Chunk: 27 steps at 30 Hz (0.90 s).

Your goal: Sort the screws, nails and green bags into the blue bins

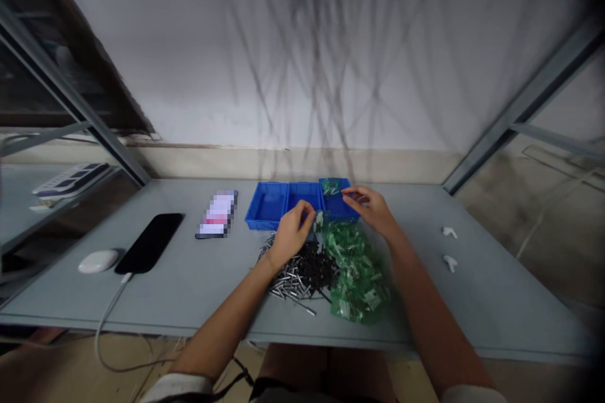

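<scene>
My left hand (292, 236) is closed in a pinch on the edge of a small green plastic packet (319, 221), in front of the blue trays. My right hand (372, 209) hovers over the right blue tray (338, 206), its thumb and fingertips slightly apart with nothing seen between them. In the back of that tray lies another green packet (331, 187). Below my hands, a heap of green packets (357, 271) spreads on the table. Beside it is a pile of silver metal pins (288, 283) and small black pieces (314, 264), partly covered by my left hand.
The left blue tray (267, 203) and middle blue tray (302, 192) adjoin the right one. A lit phone (217, 214), a dark phone (150, 242) on a cable and a white case (98, 261) lie leftward. Two white earbuds (449, 263) lie rightward. Metal posts flank the table.
</scene>
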Motion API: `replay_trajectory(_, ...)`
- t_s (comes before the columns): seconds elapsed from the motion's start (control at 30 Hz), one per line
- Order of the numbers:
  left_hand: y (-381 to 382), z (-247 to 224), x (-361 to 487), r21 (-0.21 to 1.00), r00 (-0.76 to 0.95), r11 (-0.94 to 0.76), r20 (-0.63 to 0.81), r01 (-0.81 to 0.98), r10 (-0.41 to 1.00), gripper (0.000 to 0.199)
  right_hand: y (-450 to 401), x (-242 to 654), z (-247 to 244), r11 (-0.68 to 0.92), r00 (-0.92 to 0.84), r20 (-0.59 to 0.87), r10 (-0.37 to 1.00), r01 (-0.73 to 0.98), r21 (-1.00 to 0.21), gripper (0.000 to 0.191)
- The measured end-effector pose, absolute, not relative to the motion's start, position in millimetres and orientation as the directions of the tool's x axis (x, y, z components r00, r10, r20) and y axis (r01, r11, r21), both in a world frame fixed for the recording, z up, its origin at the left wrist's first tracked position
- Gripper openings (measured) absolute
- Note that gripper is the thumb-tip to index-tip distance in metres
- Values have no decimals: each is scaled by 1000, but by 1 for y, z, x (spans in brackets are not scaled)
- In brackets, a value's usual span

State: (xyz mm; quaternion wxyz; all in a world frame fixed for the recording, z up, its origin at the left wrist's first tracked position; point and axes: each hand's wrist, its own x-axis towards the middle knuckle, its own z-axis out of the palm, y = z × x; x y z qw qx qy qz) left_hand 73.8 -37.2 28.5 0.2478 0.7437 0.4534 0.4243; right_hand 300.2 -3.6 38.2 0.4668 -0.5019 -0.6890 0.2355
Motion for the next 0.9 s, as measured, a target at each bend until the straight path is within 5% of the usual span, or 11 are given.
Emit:
replay_trajectory(0.27,-27,34,65,953,-48,-304,304,-6,952,29,-22,285,38,349,-122,328,937,416,-840,29)
replay_trajectory(0.53,-34,40,74,896,31,-19,37,-443,999,45,-28,262,38,301,-200,256,946,240,-923,29)
replay_trajectory(0.73,-40,40,79,906,204,89,-3,-415,979,40,-24,261,36,263,-70,255,964,129,-956,29)
replay_trajectory(0.9,-34,37,72,959,117,-25,60,-283,991,38,-24,262,33,244,-72,236,969,121,-962,30)
